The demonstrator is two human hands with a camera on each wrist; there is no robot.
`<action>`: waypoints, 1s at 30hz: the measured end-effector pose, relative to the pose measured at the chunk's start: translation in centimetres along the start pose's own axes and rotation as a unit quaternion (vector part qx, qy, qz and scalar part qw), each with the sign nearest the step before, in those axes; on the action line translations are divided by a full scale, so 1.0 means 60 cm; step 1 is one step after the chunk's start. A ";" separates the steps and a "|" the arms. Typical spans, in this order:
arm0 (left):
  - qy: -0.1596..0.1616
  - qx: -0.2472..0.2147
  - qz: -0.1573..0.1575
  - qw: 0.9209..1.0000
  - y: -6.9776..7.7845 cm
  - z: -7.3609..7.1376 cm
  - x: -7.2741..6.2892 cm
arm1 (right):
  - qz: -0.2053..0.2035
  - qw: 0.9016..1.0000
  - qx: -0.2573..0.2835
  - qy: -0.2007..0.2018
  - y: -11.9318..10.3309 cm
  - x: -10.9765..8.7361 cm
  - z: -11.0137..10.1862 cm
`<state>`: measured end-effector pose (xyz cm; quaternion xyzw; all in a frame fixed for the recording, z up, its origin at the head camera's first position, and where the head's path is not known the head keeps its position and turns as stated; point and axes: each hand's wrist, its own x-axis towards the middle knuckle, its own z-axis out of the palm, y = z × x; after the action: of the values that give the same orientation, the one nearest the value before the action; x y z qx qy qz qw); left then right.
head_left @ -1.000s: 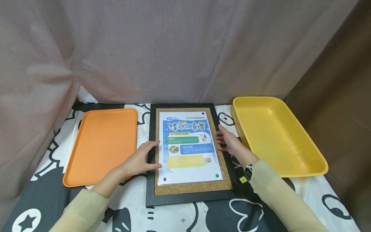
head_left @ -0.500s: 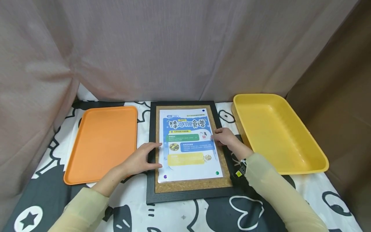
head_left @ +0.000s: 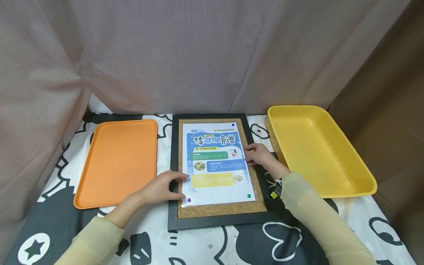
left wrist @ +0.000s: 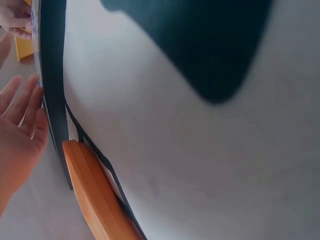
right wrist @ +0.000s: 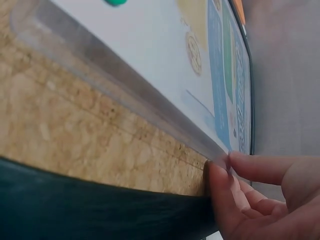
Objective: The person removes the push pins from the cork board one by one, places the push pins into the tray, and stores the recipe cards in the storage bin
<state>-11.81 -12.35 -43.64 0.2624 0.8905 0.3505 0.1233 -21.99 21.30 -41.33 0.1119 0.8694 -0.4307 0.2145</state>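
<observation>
A laminated poster (head_left: 212,195) with blue, green and yellow print lies on a black-framed cork board (head_left: 222,210). Coloured round pins sit at its top right, bottom left and bottom right corners. My right hand (head_left: 261,156) pinches the poster's right edge between thumb and fingers. In the right wrist view, the clear plastic margin (right wrist: 135,107) stands slightly off the cork at that hand (right wrist: 265,195). At the lower left edge my left hand (head_left: 162,187) reaches over the frame, fingers and thumb spread, tips at the poster's border. Its fingers look extended in the left wrist view.
An orange tray (head_left: 120,165) lies left of the board. To the right stands a deep yellow tub (head_left: 318,154), close beside my right forearm. A patterned black and white cloth (head_left: 198,246) covers the table, with a grey curtain (head_left: 185,55) behind.
My right hand has moved from beside the board's right edge to pinch the poster. The left hand has slid down along the left edge. The view has shifted slightly.
</observation>
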 end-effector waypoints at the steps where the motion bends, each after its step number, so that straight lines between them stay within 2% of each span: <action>1: -0.007 -0.001 0.000 1.000 0.001 0.001 0.000 | 0.000 1.000 -0.001 -0.001 0.000 0.000 0.000; 7: -0.039 -0.019 0.016 0.999 0.008 0.013 -0.001 | 0.005 1.000 -0.006 0.002 0.002 0.002 -0.001; 11: -0.045 -0.018 0.038 0.998 0.009 0.020 0.001 | 0.005 1.000 -0.007 0.002 0.002 0.002 0.000; 30: -0.063 0.050 0.047 0.996 0.018 0.023 0.017 | -0.007 1.000 -0.003 0.011 0.005 0.005 0.001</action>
<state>-11.69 -10.33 -43.96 0.3317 0.8839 0.2938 0.1495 -22.14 21.45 -41.69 0.1096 0.8737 -0.4286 0.2025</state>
